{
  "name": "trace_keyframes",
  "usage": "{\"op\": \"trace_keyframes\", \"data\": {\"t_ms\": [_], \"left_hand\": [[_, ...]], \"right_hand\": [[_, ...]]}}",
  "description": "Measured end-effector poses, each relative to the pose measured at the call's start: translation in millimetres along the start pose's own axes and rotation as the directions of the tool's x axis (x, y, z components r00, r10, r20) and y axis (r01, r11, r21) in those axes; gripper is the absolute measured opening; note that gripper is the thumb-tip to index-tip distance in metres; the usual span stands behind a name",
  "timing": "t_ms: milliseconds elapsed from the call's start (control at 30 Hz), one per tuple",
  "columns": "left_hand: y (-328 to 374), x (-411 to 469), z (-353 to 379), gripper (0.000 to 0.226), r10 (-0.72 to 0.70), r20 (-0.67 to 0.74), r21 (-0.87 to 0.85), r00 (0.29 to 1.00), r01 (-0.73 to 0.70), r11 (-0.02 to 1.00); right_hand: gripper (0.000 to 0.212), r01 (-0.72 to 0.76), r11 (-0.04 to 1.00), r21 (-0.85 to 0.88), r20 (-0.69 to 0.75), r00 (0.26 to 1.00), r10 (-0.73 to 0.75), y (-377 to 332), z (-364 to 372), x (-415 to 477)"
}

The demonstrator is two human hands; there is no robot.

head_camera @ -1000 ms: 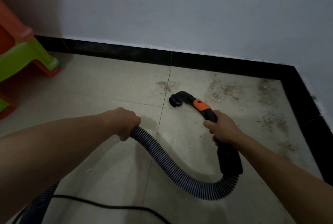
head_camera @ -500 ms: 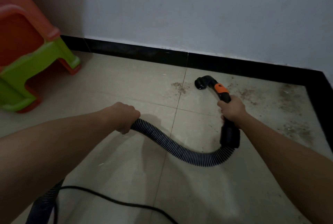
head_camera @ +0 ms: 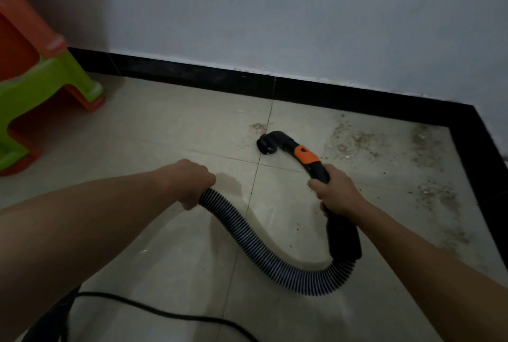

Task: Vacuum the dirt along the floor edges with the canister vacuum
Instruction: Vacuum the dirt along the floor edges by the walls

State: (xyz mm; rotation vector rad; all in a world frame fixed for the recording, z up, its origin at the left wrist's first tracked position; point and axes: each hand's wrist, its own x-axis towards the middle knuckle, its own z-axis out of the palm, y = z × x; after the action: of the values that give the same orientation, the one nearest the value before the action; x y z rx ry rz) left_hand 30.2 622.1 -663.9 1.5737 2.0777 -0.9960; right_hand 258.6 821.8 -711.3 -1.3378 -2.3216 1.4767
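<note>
My right hand (head_camera: 336,193) grips the black vacuum handle just behind its orange collar (head_camera: 305,155). The black nozzle (head_camera: 268,143) points down onto the beige tile, close to a small patch of dirt (head_camera: 258,128) by the tile joint. My left hand (head_camera: 193,181) grips the ribbed grey hose (head_camera: 264,255), which loops low across the floor to the handle's rear end. More dirt (head_camera: 357,141) lies scattered to the right, along the black baseboard (head_camera: 330,97) and into the corner.
An orange and green plastic stool (head_camera: 41,80) stands at the left by the wall. A black power cord (head_camera: 165,312) trails across the floor near me. Dirt (head_camera: 434,193) also lines the right-hand baseboard (head_camera: 483,165).
The nozzle has drawn back from the baseboard toward me and slightly left, nearer the small dirt patch. Both hands keep their grips; the view has swung slightly right.
</note>
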Motion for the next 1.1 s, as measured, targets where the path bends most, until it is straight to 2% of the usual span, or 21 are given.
{"op": "trace_keyframes", "data": {"t_ms": [100, 233, 400, 500, 767, 933, 1100], "left_hand": [[2.2, 0.5, -1.1, 0.036, 0.010, -0.003, 0.009, 1.000, -0.010, 1.000], [-4.7, -8.6, 1.4, 0.034, -0.024, -0.016, 0.008, 1.000, 0.024, 1.000], [-22.4, -27.2, 14.4, 0.034, -0.102, 0.018, -0.033, 0.995, 0.103, 0.994], [-28.9, -33.9, 20.5, 0.033, -0.125, 0.038, -0.058, 0.991, 0.127, 0.990], [-12.8, -10.5, 11.5, 0.035, -0.046, -0.001, -0.007, 0.999, 0.046, 0.999], [-13.2, -7.6, 9.8, 0.035, -0.044, -0.024, 0.014, 0.999, 0.044, 0.999], [-29.8, -26.9, 23.8, 0.033, -0.107, 0.000, -0.018, 0.994, 0.107, 0.994]], "right_hand": [[0.026, 0.017, 0.998, -0.068, -0.056, 0.998, -0.021, -1.8, 1.4, 7.7], [0.027, -0.039, 0.990, -0.136, -0.192, 0.981, 0.012, -12.6, -4.0, 38.2], [0.027, -0.053, 0.998, 0.041, -0.162, 0.985, 0.059, -33.1, 0.9, 72.6], [0.028, -0.040, 0.995, 0.089, -0.125, 0.991, 0.051, -34.9, 6.2, 74.6], [0.023, 0.021, 1.000, -0.003, -0.061, 0.998, -0.021, -16.7, 21.2, 34.5], [0.027, 0.019, 0.997, -0.070, -0.123, 0.992, -0.028, -22.9, 14.8, 44.5], [0.028, -0.026, 0.999, 0.022, -0.130, 0.991, 0.028, -43.8, 18.3, 70.0]]}}
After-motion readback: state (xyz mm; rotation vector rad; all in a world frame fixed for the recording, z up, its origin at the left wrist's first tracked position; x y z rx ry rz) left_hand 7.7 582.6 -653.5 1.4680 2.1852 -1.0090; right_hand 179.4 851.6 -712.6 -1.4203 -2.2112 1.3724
